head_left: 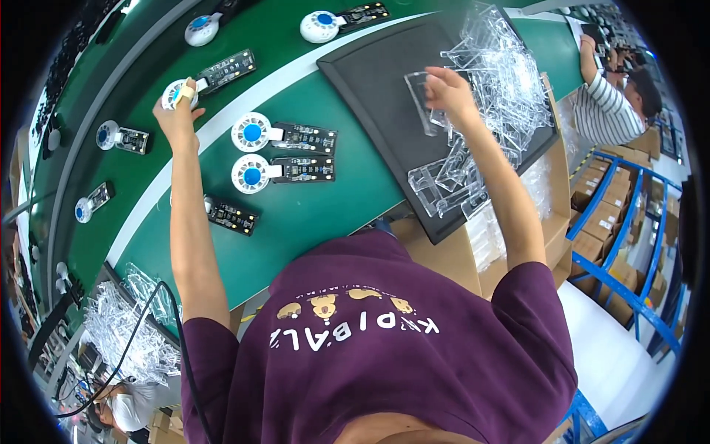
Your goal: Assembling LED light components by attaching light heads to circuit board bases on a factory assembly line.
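Note:
My left hand (177, 118) is closed on the round white head of a small handheld fan (229, 70) with a blue centre. The fan's black circuit-board handle points away to the upper right, over the green belt. A clear plastic cover (420, 111), long and narrow, is pinched in my right hand (450, 95) above a black tray (377, 81). Two similar fans, an upper fan (252, 133) and a lower fan (251, 175), lie side by side on the green table between my arms. Another circuit board (233, 216) shows beside my left forearm, its fan head mostly hidden.
A tangled heap of clear covers (499, 89) fills the tray's right side. More fans, such as one fan (319, 27), lie along the belt (155, 74). Cardboard boxes (484, 259) stand close to my right arm. A black cable (185, 333) hangs by my left sleeve. A co-worker (610, 111) sits far right.

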### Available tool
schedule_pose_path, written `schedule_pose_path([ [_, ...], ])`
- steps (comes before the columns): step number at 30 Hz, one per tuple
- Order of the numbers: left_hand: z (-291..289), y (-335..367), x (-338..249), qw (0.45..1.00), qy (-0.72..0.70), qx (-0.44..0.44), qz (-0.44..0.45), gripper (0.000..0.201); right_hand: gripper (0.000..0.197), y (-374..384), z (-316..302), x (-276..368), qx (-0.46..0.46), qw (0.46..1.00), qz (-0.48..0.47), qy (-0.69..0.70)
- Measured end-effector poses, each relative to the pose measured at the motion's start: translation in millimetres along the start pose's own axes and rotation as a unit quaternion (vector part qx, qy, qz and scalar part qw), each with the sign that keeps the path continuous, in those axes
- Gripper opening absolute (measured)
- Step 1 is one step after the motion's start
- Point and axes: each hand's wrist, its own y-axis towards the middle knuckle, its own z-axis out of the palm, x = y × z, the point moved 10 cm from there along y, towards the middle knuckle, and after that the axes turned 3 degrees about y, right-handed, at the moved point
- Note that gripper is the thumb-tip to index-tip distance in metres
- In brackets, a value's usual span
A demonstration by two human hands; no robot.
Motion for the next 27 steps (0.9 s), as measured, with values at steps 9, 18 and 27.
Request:
schedule_pose_path([
  [9,8,-28,-78,0.977,-0.204,0.028,0.051,0.052,0.054,-75,92,59,0.142,0.558,-0.547,-0.607],
  [18,70,-84,-69,0.946,-0.299,0.120,-0.043,0.050,0.065,-68,86,80,0.235,0.700,-0.444,-0.507],
  [27,64,-118,-84,0.973,-0.230,0.031,0.019,0.060,0.059,-126,215,133,0.019,0.788,-0.476,-0.390],
])
